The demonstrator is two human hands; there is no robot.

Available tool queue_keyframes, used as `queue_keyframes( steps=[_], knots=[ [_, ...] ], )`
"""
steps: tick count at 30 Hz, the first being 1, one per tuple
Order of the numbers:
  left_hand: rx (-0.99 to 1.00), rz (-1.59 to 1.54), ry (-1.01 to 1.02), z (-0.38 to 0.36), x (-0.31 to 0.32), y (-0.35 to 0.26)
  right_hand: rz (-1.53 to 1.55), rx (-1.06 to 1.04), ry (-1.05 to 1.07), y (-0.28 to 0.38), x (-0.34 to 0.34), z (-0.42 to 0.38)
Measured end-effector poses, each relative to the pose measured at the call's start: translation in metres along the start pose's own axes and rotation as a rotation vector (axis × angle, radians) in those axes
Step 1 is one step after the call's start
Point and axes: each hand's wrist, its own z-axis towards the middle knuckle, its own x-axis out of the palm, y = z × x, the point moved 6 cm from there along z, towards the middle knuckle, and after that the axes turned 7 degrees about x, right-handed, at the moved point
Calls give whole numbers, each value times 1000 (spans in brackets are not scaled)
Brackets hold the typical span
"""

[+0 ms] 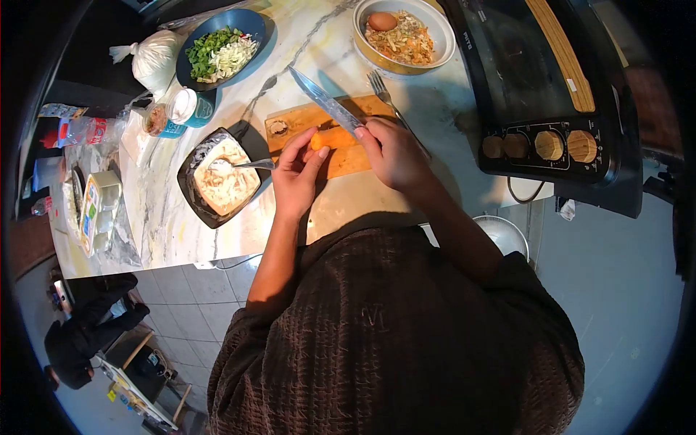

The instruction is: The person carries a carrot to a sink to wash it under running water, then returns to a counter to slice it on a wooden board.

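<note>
My right hand (396, 154) is closed round a kitchen knife (322, 98), whose blade points up and to the left over the wooden cutting board (346, 165). My left hand (296, 183) pinches an orange piece that looks like a carrot (335, 138), held at the board between both hands. A small brownish cut end (278, 127) lies at the board's left corner. Past the knife, a fork (388, 98) rests across the board's right edge. Left of my left hand stands a dark square bowl (190, 199) of creamy mixture with a spoon (254, 164) in it.
A blue bowl (264, 32) holds chopped greens and white shreds. An egg (382, 21) sits in a round bowl (360, 45) of shredded food. At right stands a black toaster oven (536, 138). Jars (190, 109) and an egg carton (101, 210) are left. Another person (80, 341) is lower left.
</note>
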Motion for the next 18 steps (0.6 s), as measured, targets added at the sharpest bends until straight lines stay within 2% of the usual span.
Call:
queue_keyframes(
  steps=[2, 7, 9, 10, 12, 13, 15, 18],
  knots=[
    [16, -45, -36, 3, 1, -6, 24, 256, 249, -6, 7, -2],
    [74, -184, -145, 12, 6, -7, 146, 297, 198, -4, 5, -10],
    [-77, -181, -127, 12, 10, 4, 156, 334, 190, -4, 2, -11],
    [-79, -181, -122, 13, 12, 3, 157, 356, 201, -4, 1, -11],
    [-12, -291, 22, 14, 28, -4, 155, 383, 209, -6, -1, -15],
    [-14, -292, 25, 14, 31, -1, 155, 388, 213, -8, -1, -17],
    [142, -98, 97, 14, 36, -4, 158, 393, 215, -10, 0, -20],
    [47, -187, 107, 14, 38, 1, 192, 434, 164, -14, -2, -22]
  ],
)
